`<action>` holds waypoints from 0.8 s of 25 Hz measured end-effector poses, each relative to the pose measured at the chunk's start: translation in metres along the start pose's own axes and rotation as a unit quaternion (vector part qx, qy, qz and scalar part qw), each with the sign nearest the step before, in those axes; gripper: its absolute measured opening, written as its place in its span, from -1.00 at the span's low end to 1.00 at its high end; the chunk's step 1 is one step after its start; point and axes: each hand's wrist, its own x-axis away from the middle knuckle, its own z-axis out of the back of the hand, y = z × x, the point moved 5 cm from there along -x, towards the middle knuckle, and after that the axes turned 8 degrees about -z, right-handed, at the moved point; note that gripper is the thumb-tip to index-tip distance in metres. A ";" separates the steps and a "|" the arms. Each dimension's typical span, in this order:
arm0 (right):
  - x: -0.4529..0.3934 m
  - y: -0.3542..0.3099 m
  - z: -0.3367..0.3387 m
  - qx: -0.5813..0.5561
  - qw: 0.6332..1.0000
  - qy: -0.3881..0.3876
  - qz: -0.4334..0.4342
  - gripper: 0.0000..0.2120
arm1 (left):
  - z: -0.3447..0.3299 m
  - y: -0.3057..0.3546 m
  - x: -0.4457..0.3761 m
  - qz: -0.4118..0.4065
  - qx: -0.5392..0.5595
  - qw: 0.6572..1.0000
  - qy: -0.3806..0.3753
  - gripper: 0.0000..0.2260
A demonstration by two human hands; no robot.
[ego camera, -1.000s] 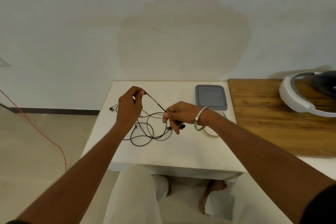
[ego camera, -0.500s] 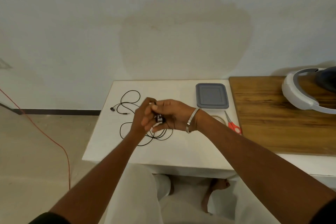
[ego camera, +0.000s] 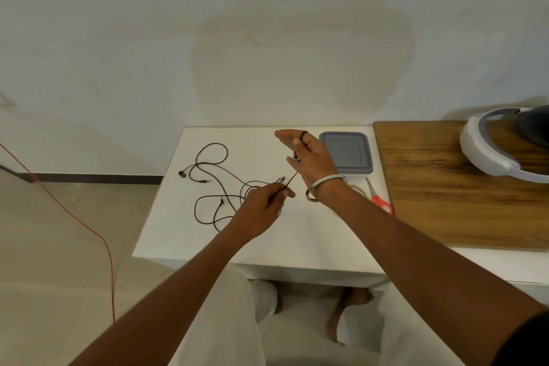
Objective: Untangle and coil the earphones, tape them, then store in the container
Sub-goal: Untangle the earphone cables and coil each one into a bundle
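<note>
So, mid-untangle over the white table (ego camera: pixel 297 235). Left hand (ego camera: pixel 261 208) pinching the black earphone cord (ego camera: pixel 208 184) between thumb and fingertips, pulling a short stretch taut up toward 1 o'clock. Right hand (ego camera: pixel 309 154) raised with fingers spread flat and pointing to 10 o'clock, thumb pressing the cord against the palm, with a loop of it hooked over one finger; steel bangle (ego camera: pixel 323 187) on that wrist. Rest of the cord sprawled in loose loops on the table out at 9 o'clock from the left hand, one earbud (ego camera: pixel 181 174) and the jack plug (ego camera: pixel 205 181) lying at the far left. Grey lidded container (ego camera: pixel 350 153) sitting at 3 o'clock just beside the right hand. Red-handled scissors (ego camera: pixel 378 197) at 5 o'clock from the container, next to the wooden board (ego camera: pixel 463 187).
</note>
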 end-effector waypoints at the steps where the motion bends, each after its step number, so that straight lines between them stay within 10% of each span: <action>1: -0.001 0.002 0.003 0.038 0.999 0.025 0.015 -0.70 | 0.001 0.002 0.000 -0.001 0.000 1.000 -0.005 -0.80; 6: 0.002 0.007 0.002 0.309 0.947 0.005 0.085 -0.71 | 0.009 0.004 -0.002 0.003 -0.016 1.000 -0.019 -0.82; 11: 0.005 0.020 -0.001 0.599 0.797 -0.070 0.027 -0.72 | 0.026 0.008 -0.009 -0.002 -0.032 0.999 0.005 -0.86; 20: 0.013 0.030 0.002 0.581 0.801 -0.142 0.022 -0.74 | 0.048 0.011 -0.016 -0.059 -0.063 0.996 0.025 -0.90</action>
